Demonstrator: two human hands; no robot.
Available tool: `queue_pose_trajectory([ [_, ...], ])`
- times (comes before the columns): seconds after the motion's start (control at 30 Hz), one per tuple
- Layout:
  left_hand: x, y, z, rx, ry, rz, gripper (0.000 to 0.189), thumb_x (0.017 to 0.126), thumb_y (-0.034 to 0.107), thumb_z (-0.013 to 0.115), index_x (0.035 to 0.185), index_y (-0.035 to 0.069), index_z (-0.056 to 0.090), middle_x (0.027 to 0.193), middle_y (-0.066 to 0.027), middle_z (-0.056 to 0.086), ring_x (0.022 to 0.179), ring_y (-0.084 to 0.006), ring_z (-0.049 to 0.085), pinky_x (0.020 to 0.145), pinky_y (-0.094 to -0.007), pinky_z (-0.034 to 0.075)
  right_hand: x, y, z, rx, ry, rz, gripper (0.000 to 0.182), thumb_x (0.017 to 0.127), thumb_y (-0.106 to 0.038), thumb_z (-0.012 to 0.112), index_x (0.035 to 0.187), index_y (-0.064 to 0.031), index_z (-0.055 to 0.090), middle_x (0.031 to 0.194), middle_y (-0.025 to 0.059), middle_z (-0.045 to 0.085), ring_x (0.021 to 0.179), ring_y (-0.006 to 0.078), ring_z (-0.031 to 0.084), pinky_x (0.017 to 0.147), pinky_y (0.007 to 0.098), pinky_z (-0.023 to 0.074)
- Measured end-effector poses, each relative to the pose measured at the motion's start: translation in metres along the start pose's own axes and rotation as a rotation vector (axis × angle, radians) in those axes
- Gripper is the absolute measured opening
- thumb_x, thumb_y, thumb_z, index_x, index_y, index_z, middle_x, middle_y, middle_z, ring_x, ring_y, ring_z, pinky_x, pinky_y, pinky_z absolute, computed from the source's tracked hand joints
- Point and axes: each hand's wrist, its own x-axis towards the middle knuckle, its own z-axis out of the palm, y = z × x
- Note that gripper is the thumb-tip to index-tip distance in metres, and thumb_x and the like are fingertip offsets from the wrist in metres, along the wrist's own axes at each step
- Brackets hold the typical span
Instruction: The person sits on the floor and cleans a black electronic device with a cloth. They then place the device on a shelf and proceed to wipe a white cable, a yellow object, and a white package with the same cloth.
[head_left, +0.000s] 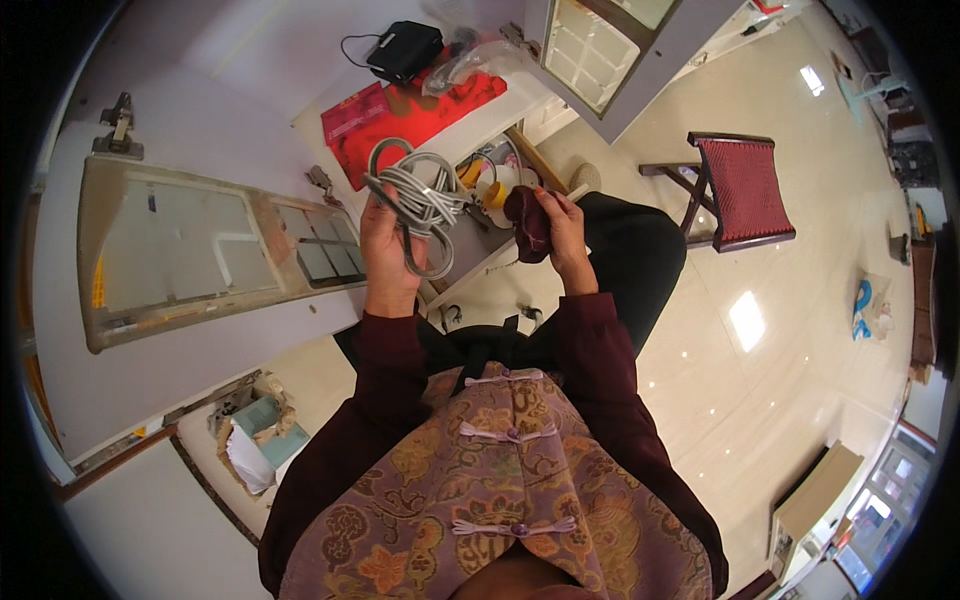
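My left hand (394, 251) holds a coiled bundle of grey cable (427, 196) over the front of an open cabinet. In my right hand (566, 232) is a crumpled dark maroon cloth item (529, 223). Between and behind the hands is an open drawer (544, 161) with a yellow round object (495, 196), cords and other small items in it. Above the drawer, red printed paper (427, 120) lies on the cabinet shelf, partly under clear plastic wrap (480, 64). A black box-shaped device (406, 51) with a thin cord stands behind it.
Cabinet doors with glass panes stand open at the left (195, 240) and top right (592, 45). A folding stool with a woven maroon seat (747, 191) is on the tiled floor to the right. An opened cardboard box (259, 442) sits at lower left; a plastic bag (874, 306) lies far right.
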Motion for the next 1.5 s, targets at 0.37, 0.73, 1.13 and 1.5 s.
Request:
queue_pose_trajectory([
  [0.37, -0.002, 0.002, 0.003, 0.017, -0.007, -0.042, 0.023, 0.095, 0.032, 0.058, 0.103, 0.01, 0.059, 0.085, -0.004, 0.055, 0.083, -0.0173, 0.05, 0.076, -0.0295, 0.044, 0.005, 0.035, 0.037, -0.405, -0.603, -0.345, 0.074, 0.081, -0.002, 0.067, 0.147, -0.0192, 0.036, 0.093, 0.0059, 0.066, 0.085, 0.0138, 0.061, 0.079, 0.0294, 0.0509],
  [0.73, 0.0, 0.012, 0.022, -0.145, -0.023, -0.031, 0.031, 0.098, 0.036, 0.052, 0.105, 0.006, 0.058, 0.074, -0.0011, 0.049, 0.077, -0.0145, 0.048, 0.073, -0.0293, 0.043, 0.015, 0.054, 0.042, -0.188, -0.509, -0.089, 0.041, 0.084, 0.002, 0.054, 0.123, -0.0092, 0.063, 0.093, -0.0016, 0.063, 0.078, 0.0069, 0.057, 0.072, 0.022, 0.0492],
  [1.13, 0.01, -0.004, -0.029, 0.102, 0.41, -0.01, 0.019, 0.097, 0.027, 0.057, 0.104, 0.01, 0.061, 0.088, 0.001, 0.063, 0.078, -0.0112, 0.06, 0.069, -0.0289, 0.052, 0.003, 0.045, 0.027, 0.197, -0.306, 0.209, 0.026, 0.089, -0.005, 0.062, 0.114, -0.0016, 0.065, 0.094, 0.0043, 0.068, 0.08, 0.0116, 0.064, 0.071, 0.0242, 0.0527],
  [1.5, 0.003, -0.016, -0.033, 0.163, 0.28, -0.099, 0.027, 0.095, 0.033, 0.058, 0.116, 0.015, 0.054, 0.104, -0.0012, 0.064, 0.094, -0.0152, 0.065, 0.073, -0.0383, 0.057, -0.037, 0.015, 0.029, -0.03, 0.007, -0.045, 0.025, 0.087, -0.01, 0.066, 0.108, 0.0043, 0.066, 0.088, 0.0038, 0.068, 0.075, 0.0092, 0.06, 0.068, 0.0228, 0.0496],
])
